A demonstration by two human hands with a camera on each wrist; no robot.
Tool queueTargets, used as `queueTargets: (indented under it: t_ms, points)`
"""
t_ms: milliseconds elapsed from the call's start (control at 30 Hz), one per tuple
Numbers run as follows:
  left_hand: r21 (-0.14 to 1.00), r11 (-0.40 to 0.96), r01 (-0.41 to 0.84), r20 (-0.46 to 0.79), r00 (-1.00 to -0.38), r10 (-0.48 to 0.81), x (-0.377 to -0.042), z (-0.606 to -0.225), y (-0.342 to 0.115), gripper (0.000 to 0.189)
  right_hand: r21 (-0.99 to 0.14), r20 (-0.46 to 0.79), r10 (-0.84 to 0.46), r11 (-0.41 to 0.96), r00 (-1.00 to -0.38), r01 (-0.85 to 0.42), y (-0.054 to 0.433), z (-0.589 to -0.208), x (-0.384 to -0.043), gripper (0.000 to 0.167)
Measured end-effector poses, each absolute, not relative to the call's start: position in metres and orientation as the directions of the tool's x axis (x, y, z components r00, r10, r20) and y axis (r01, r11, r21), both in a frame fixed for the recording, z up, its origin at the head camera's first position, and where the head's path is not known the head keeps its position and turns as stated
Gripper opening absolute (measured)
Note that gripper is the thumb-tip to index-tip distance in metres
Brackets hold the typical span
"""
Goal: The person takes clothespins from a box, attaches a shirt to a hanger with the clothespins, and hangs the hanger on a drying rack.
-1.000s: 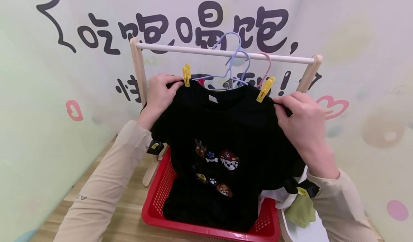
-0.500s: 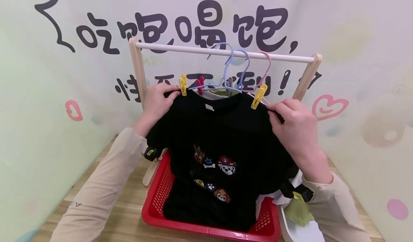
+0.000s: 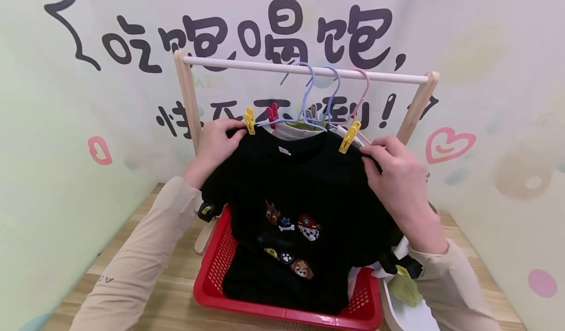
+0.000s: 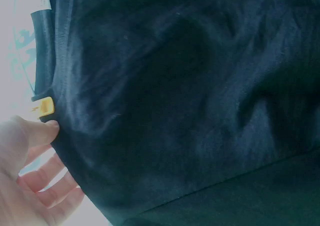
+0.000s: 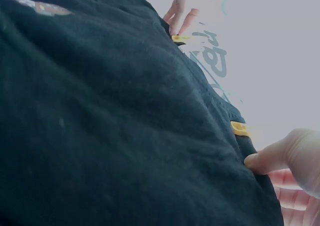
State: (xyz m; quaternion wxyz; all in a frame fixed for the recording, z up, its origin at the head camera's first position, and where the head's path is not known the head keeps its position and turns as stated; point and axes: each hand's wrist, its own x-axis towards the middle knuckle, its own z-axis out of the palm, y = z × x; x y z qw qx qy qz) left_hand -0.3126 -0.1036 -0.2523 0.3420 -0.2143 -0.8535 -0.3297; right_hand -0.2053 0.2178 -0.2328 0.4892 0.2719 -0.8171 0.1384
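A black T-shirt (image 3: 291,184) with cartoon dog prints hangs on a blue hanger (image 3: 307,95), whose hook is at the white rail. Yellow clothespins (image 3: 249,120) clip both shoulders to the hanger; the right-hand clothespin (image 3: 350,137) leans. My left hand (image 3: 216,147) pinches the shirt's left shoulder between thumb and fingers, just outside the clip. On the other side my right hand (image 3: 393,179) pinches the right shoulder the same way. Each wrist view shows a thumb pressed on the black cloth beside a yellow clip (image 4: 44,107). The shirt's lower part hangs in front of the red basket.
The wooden rack with its white rail (image 3: 247,65) also carries another blue hanger (image 3: 335,93) and a pink hanger (image 3: 365,93) with garments behind the shirt. A red basket (image 3: 282,312) holds black cloth. At right stands a white tray (image 3: 412,316) near green cloth (image 3: 405,291).
Both hands have lowered the shirt and shifted it slightly left. The hanger's hook has come down from above the rail onto it, and the garments behind show more.
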Motion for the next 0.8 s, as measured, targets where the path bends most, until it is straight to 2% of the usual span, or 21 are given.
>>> queueTargets:
  t_ms: [300, 633, 800]
  points:
    - [0.477, 0.711, 0.517, 0.613, -0.776, 0.152, -0.315, -0.258, -0.101, 0.026, -0.001, 0.890, -0.266, 0.812, -0.371, -0.584, 0.212, -0.242, -0.206, 0.011]
    - [0.484, 0.731, 0.480, 0.564, -0.810, 0.159, -0.316, -0.263, -0.099, 0.032, -0.009, 0.886, -0.258, 0.821, -0.386, -0.571, 0.212, -0.246, -0.207, 0.015]
    - [0.497, 0.712, 0.497, 0.572, -0.804, 0.162, -0.317, -0.264, -0.099, 0.032, -0.002, 0.900, -0.238, 0.836, -0.366, -0.549, 0.209, -0.248, -0.204, 0.018]
